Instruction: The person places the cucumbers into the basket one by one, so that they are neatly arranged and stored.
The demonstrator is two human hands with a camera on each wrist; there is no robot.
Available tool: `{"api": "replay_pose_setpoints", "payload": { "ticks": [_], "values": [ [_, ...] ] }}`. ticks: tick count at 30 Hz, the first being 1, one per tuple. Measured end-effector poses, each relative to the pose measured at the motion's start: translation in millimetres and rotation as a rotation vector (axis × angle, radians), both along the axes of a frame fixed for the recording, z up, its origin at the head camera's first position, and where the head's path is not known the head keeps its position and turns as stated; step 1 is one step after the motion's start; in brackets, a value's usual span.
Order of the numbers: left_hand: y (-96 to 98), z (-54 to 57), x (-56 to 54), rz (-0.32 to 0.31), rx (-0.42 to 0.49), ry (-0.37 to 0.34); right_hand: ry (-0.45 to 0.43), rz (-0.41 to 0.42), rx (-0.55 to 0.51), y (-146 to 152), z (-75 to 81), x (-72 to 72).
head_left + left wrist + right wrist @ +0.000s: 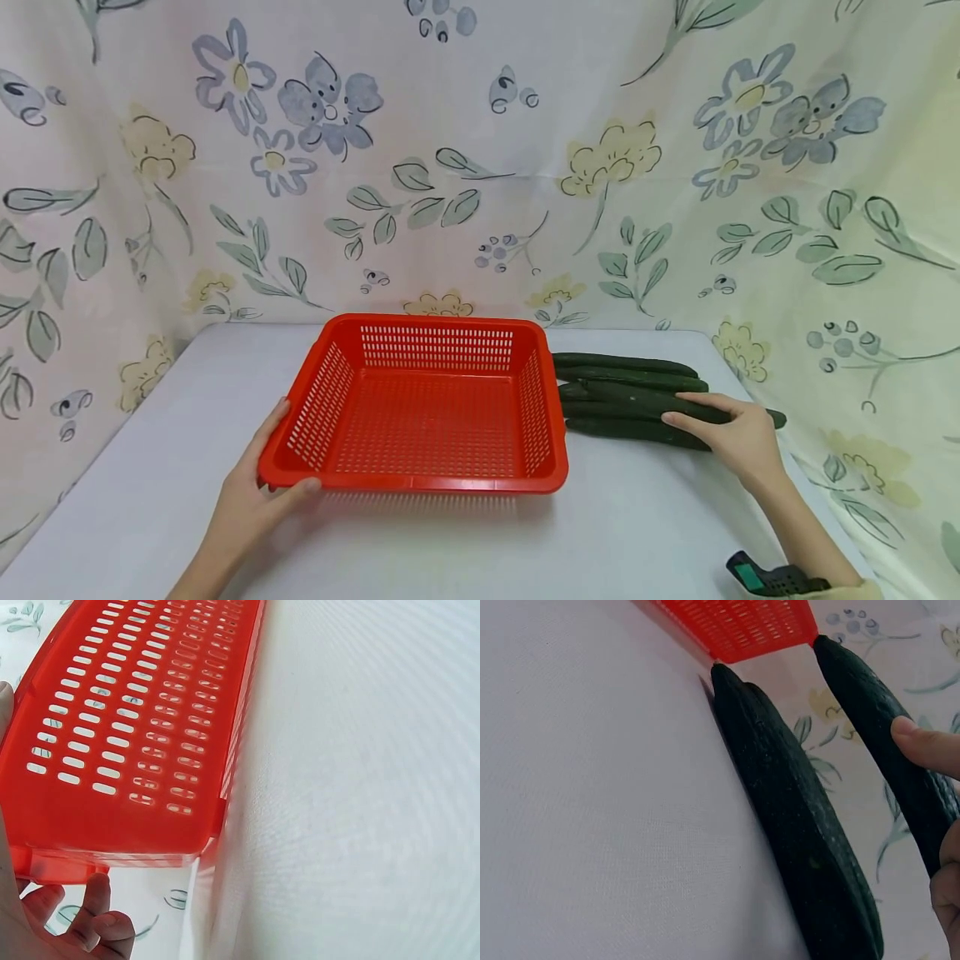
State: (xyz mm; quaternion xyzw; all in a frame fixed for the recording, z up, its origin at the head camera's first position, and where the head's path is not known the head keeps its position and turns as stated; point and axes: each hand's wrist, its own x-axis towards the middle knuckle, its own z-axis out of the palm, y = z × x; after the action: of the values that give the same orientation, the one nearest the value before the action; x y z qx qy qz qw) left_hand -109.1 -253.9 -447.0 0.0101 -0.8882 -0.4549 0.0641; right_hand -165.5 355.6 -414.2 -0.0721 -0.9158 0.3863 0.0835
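Observation:
A red plastic basket [427, 482] with slotted walls stands on the white table, its bare floor showing in the head view. My left hand [251, 487] grips its near left corner, thumb by the front rim and fingers at the left side. In the left wrist view, curled fingertips [97, 896] touch the rim's underside. To the basket's right, my right hand [742, 433] holds a dark green cucumber [637, 399] between thumb and fingers. The right wrist view shows this cucumber [866, 709] raised above other cucumbers [787, 802], its far end close to the basket.
Several more cucumbers [626, 362] lie side by side on the table [637, 517], just right of the basket. A floral cloth [480, 167] hangs behind the table and along its sides. There is a dark band [780, 577] on my right wrist.

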Motion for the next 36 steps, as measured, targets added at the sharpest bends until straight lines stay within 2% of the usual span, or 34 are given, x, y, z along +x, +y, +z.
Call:
{"api": "replay_pose_setpoints", "payload": {
  "ticks": [10, 20, 28, 36],
  "values": [
    [1.2, -1.0, 0.5, -0.002, 0.025, 0.007, 0.038, -0.001, 0.030, 2, 8.6, -3.4],
    [2.1, 0.3, 0.5, -0.004, 0.014, 0.021, 0.022, -0.003, -0.001, 1, 13.2, -8.1],
    [1.0, -1.4, -0.1, -0.006, 0.019, 0.023, 0.065, 0.000, 0.010, 1, 18.3, -15.7],
    [-0.2, -2.0, 0.9, -0.004, 0.005, 0.036, 0.052, 0.008, -0.012, -1, 22.2, -20.7]
  ]
}}
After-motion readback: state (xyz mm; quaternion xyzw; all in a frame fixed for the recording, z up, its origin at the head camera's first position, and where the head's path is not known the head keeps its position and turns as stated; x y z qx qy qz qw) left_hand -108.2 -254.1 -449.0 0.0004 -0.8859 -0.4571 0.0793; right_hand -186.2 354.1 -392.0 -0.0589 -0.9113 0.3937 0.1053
